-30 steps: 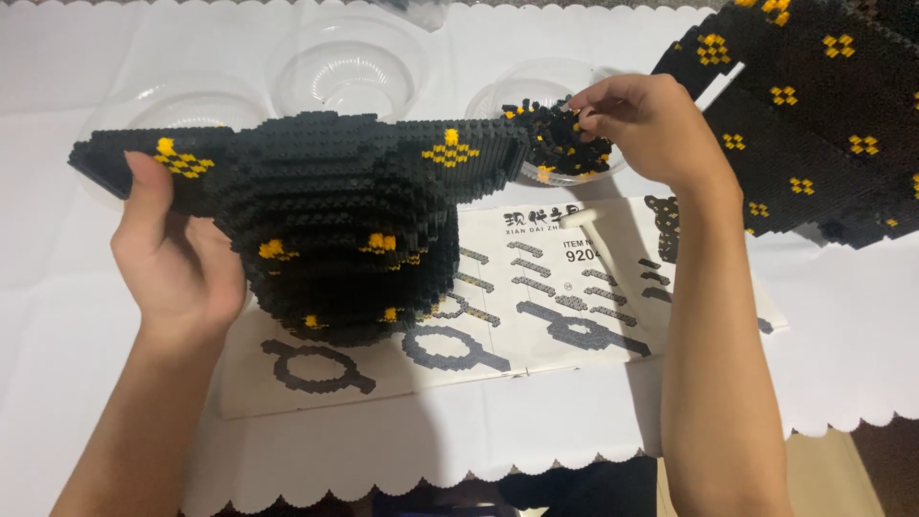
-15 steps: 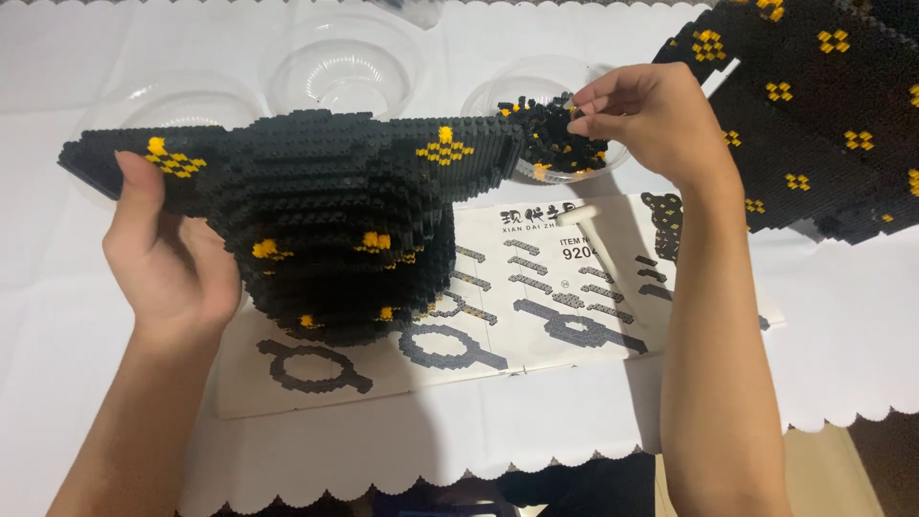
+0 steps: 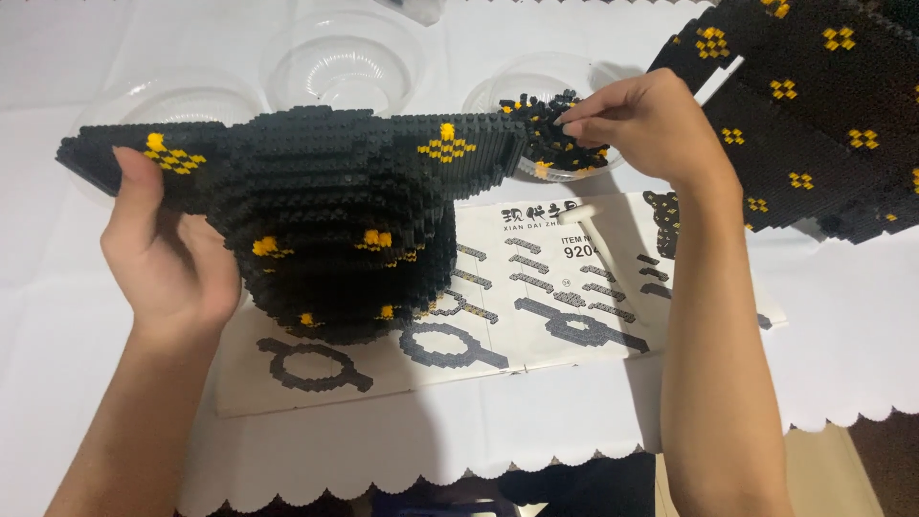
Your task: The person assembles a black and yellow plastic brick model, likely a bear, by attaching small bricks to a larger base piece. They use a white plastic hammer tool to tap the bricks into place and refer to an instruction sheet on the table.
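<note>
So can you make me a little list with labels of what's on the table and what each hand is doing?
left hand: grips the wide left edge of the black block model, holding it up off the table
right hand: fingertips in the clear bowl of small bricks
model: black with yellow dot patterns, flat top, rounded stepped body below
under the model: instruction sheet with drawings of black pieces
also there: two empty clear bowls, a second black and yellow built piece at far right, white tablecloth
</note>
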